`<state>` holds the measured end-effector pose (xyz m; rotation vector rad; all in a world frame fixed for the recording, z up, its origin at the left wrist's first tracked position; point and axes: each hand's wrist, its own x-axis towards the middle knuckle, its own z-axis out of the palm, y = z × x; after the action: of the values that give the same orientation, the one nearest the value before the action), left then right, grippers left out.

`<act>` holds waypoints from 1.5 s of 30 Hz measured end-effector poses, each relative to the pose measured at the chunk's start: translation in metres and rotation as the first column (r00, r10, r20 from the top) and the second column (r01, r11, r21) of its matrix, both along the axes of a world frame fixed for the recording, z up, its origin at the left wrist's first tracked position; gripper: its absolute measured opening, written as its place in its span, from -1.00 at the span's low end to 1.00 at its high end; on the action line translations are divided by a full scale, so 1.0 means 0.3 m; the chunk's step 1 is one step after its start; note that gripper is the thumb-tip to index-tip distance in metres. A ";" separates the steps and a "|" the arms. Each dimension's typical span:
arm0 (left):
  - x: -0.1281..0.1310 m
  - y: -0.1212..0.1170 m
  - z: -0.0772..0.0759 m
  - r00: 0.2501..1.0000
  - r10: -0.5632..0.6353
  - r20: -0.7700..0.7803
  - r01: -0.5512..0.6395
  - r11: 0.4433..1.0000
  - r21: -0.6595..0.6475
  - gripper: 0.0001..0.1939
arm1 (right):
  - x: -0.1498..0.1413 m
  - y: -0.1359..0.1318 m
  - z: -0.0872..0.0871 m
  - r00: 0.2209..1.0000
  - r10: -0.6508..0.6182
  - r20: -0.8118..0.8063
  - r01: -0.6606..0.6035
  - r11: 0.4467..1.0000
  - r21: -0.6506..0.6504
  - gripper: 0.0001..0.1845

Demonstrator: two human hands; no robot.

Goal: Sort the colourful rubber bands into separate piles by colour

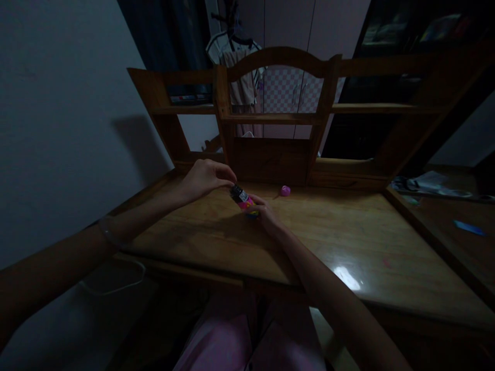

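Note:
Above the desk, my right hand (265, 212) is wrapped round the lower part of a small bottle (243, 198). Its label is pink, yellow and blue, and its top end is black. The bottle tilts up toward the left. At that black end, my left hand (209, 178) pinches with thumb and fingers. Whatever lies between those fingertips is too small and dark to make out. A small pink round object (285, 190), perhaps a cap, lies on the desk behind the bottle, to the right.
The wooden desk (340, 232) has a raised shelf unit (270, 121) along its back edge. On the left rises a pale wall (69, 129). At the right, a lower wooden surface holds papers (429, 183) and a blue item (468, 227).

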<state>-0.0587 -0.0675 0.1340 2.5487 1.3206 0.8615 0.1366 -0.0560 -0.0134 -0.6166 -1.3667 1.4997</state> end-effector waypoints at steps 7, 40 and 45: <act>-0.002 -0.026 0.001 0.981 -0.132 -0.141 0.148 0.982 0.114 -0.78 | -0.010 -0.002 0.011 0.981 0.090 -0.172 -0.113 0.985 -0.128 -0.55; 0.015 0.021 0.000 0.973 -0.230 0.015 0.229 0.962 -0.147 -0.43 | 0.011 -0.026 0.051 0.910 0.281 -0.304 -0.361 0.898 -0.251 -0.48; 0.008 0.021 0.068 0.976 -0.213 0.033 0.215 0.976 -0.035 -0.38 | 0.014 -0.019 0.073 0.935 0.223 -0.277 -0.293 0.923 -0.247 -0.50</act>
<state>-0.0563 -0.0613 0.1544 2.5782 1.0196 0.8186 0.1409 -0.0617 0.0084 -0.4170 -1.0797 1.9424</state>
